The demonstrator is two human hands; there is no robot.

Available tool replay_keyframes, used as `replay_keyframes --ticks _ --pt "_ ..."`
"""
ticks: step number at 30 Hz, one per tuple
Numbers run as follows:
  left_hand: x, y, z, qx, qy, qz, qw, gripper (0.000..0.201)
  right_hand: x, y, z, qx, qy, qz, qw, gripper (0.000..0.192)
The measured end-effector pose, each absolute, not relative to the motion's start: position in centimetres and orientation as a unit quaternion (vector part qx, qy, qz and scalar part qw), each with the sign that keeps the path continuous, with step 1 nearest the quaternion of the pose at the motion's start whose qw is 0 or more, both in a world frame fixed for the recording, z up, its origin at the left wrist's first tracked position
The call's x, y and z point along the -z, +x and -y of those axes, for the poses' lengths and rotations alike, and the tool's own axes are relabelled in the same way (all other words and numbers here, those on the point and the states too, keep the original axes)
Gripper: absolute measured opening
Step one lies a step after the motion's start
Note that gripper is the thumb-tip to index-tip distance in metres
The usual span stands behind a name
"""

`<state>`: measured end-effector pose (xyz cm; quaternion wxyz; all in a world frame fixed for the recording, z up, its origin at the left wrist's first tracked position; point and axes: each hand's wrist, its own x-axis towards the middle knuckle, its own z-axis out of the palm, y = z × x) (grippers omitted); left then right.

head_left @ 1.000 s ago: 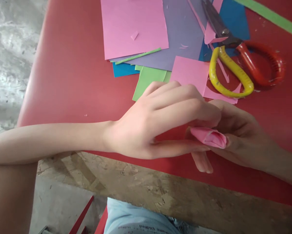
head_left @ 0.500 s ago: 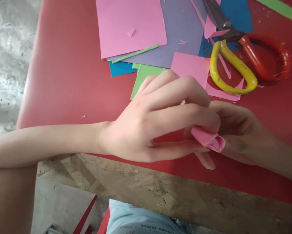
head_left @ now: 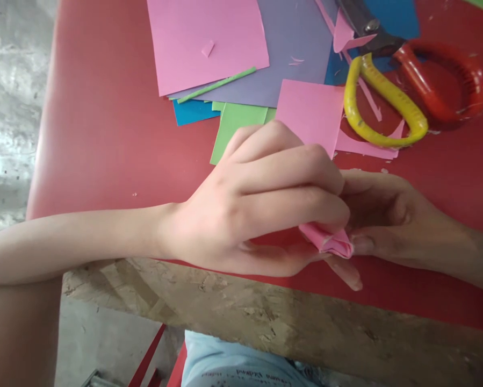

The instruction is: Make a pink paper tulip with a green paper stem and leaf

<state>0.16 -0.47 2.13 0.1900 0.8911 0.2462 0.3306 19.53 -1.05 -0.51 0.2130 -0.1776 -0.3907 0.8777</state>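
A small rolled pink paper [head_left: 330,241] is pinched between both hands, just above the near edge of the red table [head_left: 104,145]. The left hand [head_left: 257,204] is closed over the roll from the left, with its fingers curled on top and its thumb underneath. The right hand [head_left: 390,220] is pressed against the other end, its thumb laid on the tip of the roll, so the two hands are held together and both are clamped on the paper. How many layers are inside the roll cannot be told, because most of it is covered by the fingers.

Behind the roll, further from the table edge, a loose pink square [head_left: 309,110] is lying, and beyond it a stack of coloured sheets [head_left: 245,64] in pink, purple, blue and green. To the right of the square, the scissors [head_left: 406,91] with one yellow and one red handle are placed, with thin pink offcuts around them.

Some risks can be judged. If the pinch is loosened, the roll may spring open, since paper keeps its tension. If it is squeezed too hard, it may be flattened or creased. Because it is held at the table edge, a slip could let it fall to the floor.
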Motion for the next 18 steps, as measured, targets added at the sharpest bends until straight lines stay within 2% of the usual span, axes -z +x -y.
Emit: replay_keyframes --ticks 9,13,18 --pt "-1.0 -0.1 0.4 -0.352 0.895 -0.218 0.167 0.008 0.4 19.3 1.0 -0.88 -0.194 0.368 0.227 0.011" --pt "-0.6 -0.2 0.2 -0.362 0.89 -0.223 0.166 0.006 0.7 19.4 1.1 -0.87 -0.197 0.37 0.26 0.009" --pt "-0.5 -0.2 0.1 -0.345 0.876 -0.237 0.239 0.006 1.1 19.5 1.4 -0.8 -0.234 0.444 0.329 0.01"
